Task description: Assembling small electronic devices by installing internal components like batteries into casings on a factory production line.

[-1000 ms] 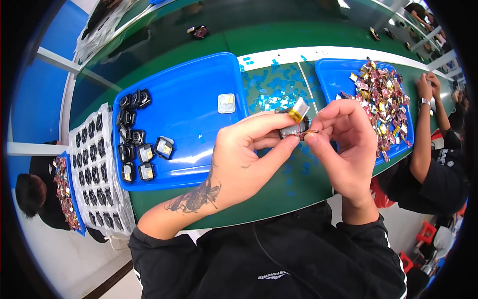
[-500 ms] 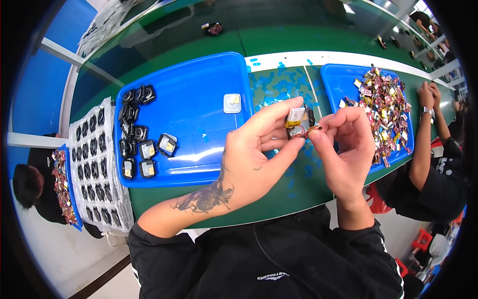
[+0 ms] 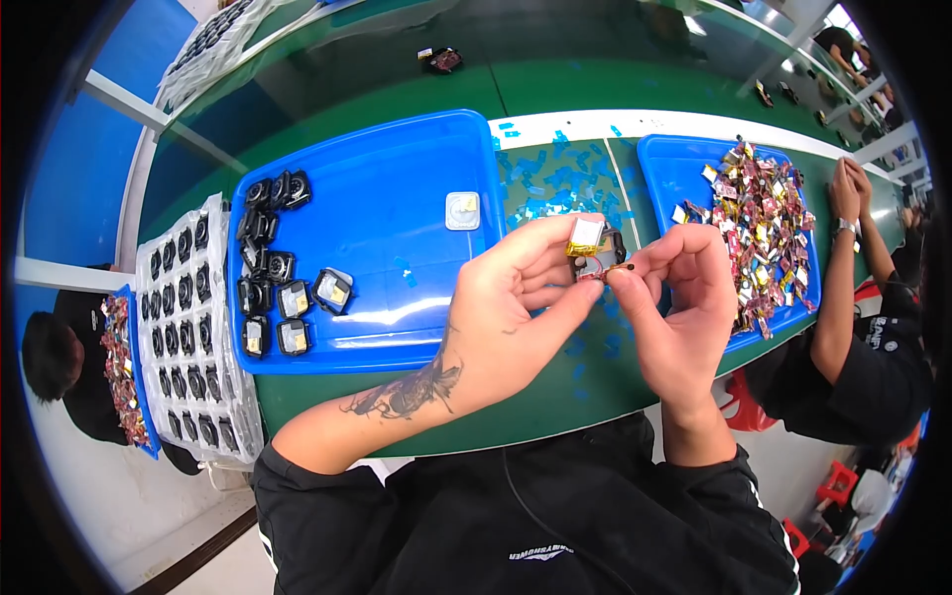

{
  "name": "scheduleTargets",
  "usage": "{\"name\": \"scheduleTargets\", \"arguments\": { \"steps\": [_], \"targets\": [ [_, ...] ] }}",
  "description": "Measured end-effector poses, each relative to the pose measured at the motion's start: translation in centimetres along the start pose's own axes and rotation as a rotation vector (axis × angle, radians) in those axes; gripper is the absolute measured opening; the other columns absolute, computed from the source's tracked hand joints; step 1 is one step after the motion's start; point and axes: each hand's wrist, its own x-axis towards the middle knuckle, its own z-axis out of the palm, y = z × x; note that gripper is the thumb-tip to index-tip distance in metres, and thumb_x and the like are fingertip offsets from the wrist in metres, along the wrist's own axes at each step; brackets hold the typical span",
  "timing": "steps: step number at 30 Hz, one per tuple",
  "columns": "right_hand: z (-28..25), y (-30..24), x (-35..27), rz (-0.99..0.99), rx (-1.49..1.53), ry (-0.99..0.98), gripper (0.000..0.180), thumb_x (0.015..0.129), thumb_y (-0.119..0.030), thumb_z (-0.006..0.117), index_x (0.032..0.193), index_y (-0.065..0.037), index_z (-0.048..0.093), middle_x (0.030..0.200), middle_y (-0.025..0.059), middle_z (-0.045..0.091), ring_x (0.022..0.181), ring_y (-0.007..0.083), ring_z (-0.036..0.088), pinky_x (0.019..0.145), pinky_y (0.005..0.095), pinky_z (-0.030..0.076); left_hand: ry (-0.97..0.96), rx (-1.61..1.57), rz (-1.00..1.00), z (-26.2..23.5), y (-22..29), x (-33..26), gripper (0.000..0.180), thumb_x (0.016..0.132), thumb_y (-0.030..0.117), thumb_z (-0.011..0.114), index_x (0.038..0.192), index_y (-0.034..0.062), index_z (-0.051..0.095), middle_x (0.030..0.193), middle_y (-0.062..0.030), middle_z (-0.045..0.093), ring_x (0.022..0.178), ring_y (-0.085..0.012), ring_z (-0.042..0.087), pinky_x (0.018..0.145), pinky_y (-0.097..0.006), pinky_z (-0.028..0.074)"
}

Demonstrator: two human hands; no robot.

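1. Black housing (image 3: 599, 264) has turned since a second ago; more of its inside shows.
2. Left hand (image 3: 526, 293) half-curled, thumb and fingers gripping housing; silver cell (image 3: 587, 233) just beside fingertips.
3. Right hand (image 3: 686, 302) nearly closed, thumb and index pinching thin reddish part (image 3: 621, 266).
4. Blue tray (image 3: 382, 228) left of left hand.

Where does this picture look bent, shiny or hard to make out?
Head view: the near edge of the green table bows; white glare streaks the floor of the larger blue tray; black surrounds the round image; fine details of the black casing in the left hand are too small to tell.
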Motion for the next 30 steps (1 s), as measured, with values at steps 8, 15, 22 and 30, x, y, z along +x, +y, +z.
{"name": "scheduleTargets", "arguments": {
  "steps": [8,15,22,30],
  "targets": [
    [0.2,0.0,0.0,0.023,-0.036,-0.021,0.036,0.081,0.004,0.071,0.108,-0.004,0.049,0.084,-0.0005,0.056,0.073,0.0041,0.050,0.065,0.0178,0.039,0.067,-0.008,-0.046,0.1,0.2,0.4,0.044,0.084,-0.011,0.064,0.126,-0.0050,0.051,0.115,-0.0154,0.064,0.105,-0.0178,0.064,0.090,-0.030,0.053],
    [0.6,0.1,0.2,0.057,-0.040,-0.004,0.041,0.080,0.006,0.070,0.115,-0.002,0.051,0.088,0.0027,0.057,0.074,0.0059,0.054,0.065,0.0191,0.048,0.086,-0.105,-0.075,0.1,-0.2,0.3,0.041,0.084,-0.011,0.064,0.122,-0.0034,0.052,0.113,-0.0143,0.065,0.104,-0.0171,0.064,0.089,-0.029,0.053],
    [1.3,0.0,0.6,0.058,0.021,-0.095,0.044,0.082,0.010,0.065,0.122,-0.001,0.051,0.087,0.0034,0.057,0.078,0.0074,0.058,0.070,0.0217,0.052,0.133,-0.073,-0.008,-0.2,-0.4,0.4,0.038,0.084,-0.011,0.062,0.120,-0.0030,0.053,0.114,-0.0126,0.063,0.105,-0.0172,0.064,0.089,-0.029,0.054],
    [0.8,2.6,13.0,-0.022,-0.316,-0.388,0.042,0.084,-0.003,0.062,0.124,-0.002,0.049,0.075,0.0065,0.065,0.069,0.0108,0.060,0.064,0.0271,0.048,0.114,0.902,0.237,-6.6,2.4,3.8,0.050,0.087,0.008,0.067,0.133,0.0041,0.047,0.114,-0.0173,0.063,0.089,-0.0208,0.067,0.080,-0.034,0.055]
  ]
}}
